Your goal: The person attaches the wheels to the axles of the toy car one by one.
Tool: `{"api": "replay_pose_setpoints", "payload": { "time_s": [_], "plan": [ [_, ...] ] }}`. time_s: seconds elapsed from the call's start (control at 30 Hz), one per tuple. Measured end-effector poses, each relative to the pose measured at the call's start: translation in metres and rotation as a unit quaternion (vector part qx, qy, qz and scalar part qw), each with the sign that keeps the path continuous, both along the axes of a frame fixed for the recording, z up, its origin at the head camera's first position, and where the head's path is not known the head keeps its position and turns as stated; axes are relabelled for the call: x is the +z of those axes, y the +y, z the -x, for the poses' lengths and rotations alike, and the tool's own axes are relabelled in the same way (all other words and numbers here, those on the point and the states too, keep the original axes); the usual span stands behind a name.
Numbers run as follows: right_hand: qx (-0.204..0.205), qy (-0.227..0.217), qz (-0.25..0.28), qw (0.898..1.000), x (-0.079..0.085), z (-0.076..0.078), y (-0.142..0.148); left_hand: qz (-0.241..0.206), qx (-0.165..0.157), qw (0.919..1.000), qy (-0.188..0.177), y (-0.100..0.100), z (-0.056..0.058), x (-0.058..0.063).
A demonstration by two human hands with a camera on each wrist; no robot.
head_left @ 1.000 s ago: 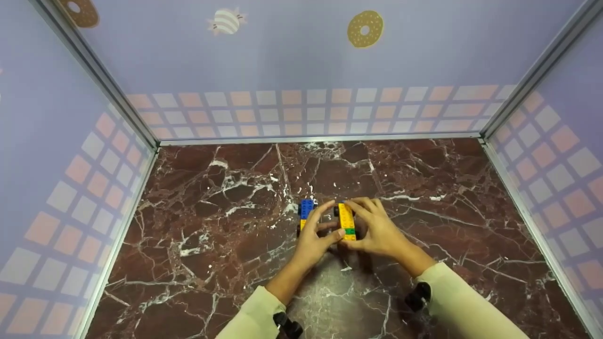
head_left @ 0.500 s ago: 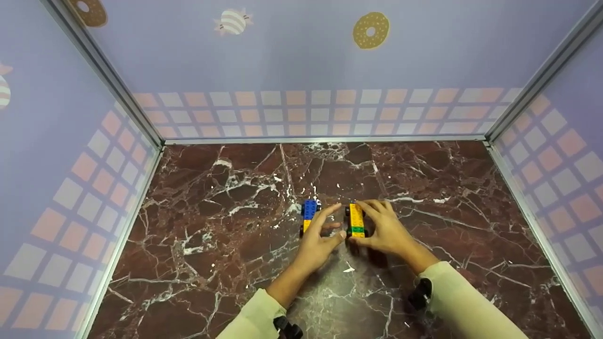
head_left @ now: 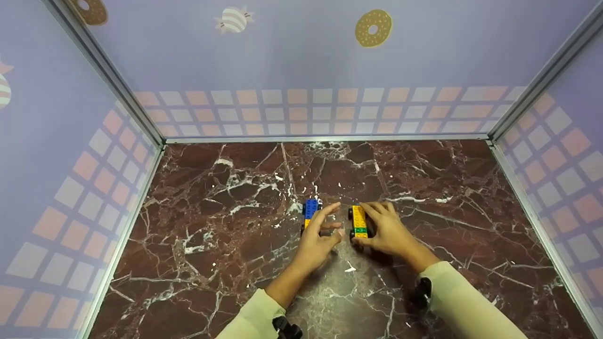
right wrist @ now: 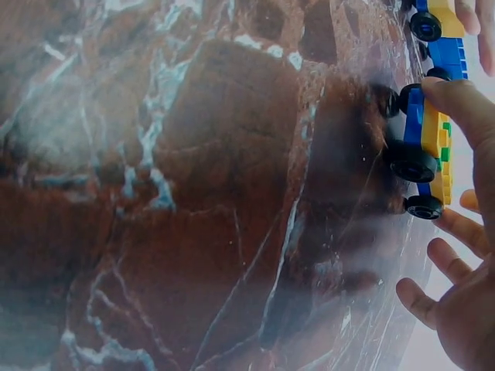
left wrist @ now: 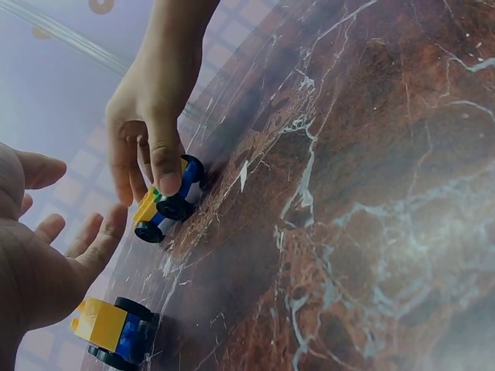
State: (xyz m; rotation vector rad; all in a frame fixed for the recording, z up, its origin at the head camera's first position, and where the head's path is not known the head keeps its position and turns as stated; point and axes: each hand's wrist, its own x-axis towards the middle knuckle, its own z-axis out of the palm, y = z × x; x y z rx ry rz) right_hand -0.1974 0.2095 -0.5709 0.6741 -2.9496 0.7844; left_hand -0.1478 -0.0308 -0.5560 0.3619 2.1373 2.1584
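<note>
A toy car (head_left: 359, 220) built of yellow, green and blue bricks with black wheels sits under my right hand (head_left: 393, 230). The thumb touches its near end and a fingertip its far end, so the hand grips it lengthwise. Another brick car (head_left: 311, 209), blue and yellow, stands to the left. Part of its near end is hidden by my left hand (head_left: 315, 245). That left hand hovers between the two cars, fingers spread and holding nothing. In the left wrist view, the yellow block and wheels of the left-hand car (left wrist: 104, 325) show below the left fingers.
The cars stand on a dark red marbled tabletop (head_left: 226, 254) with white veins and scattered white specks. Lilac panels (head_left: 301, 61) with printed squares enclose the back and both sides, joined by metal strips. Black wrist cameras (head_left: 287, 327) sit at the sleeves.
The right hand has moved the yellow-topped car to the right, away from the left hand, which no longer touches it. The view has shifted slightly. The blue and yellow car appears unmoved.
</note>
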Motion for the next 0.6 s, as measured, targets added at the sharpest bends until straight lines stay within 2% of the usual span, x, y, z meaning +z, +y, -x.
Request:
{"api": "replay_pose_setpoints", "payload": {
  "time_s": [0.33, 0.6],
  "plan": [
    [0.000, 0.001, 0.000, 1.000, 0.001, -0.002, 0.001, -0.006, -0.004, 1.0000, -0.005, -0.002, -0.001, 0.006],
    [-0.002, 0.000, 0.007, 1.000, 0.003, -0.004, 0.002, 0.028, -0.003, 0.9995, 0.012, -0.010, 0.002, 0.010]
  ]
}}
